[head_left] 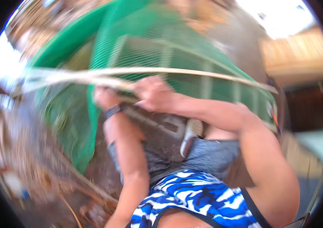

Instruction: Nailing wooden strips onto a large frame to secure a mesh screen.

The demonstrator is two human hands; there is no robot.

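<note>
My right hand (154, 93) is closed in a fist around a pale flat strip (110, 80), which looks like split bamboo or wood. Just left of it, my left hand (107, 98) is curled at the same strip, a dark band on its wrist; its fingers are smeared by motion. A second long pale strip (192, 71) crosses above both hands and reaches far right. Both strips blur together at the left. Beyond and beneath them lies green netting (138, 57), with a pale slatted frame (206, 85) showing through it.
A green rim or fold (62, 45) curves at the far left. Light wooden boards (298, 51) stand at the right, near a dark opening (304, 104). A shoe (191, 136) shows between my arms. Blurred strips or sticks (43, 163) lie at the left.
</note>
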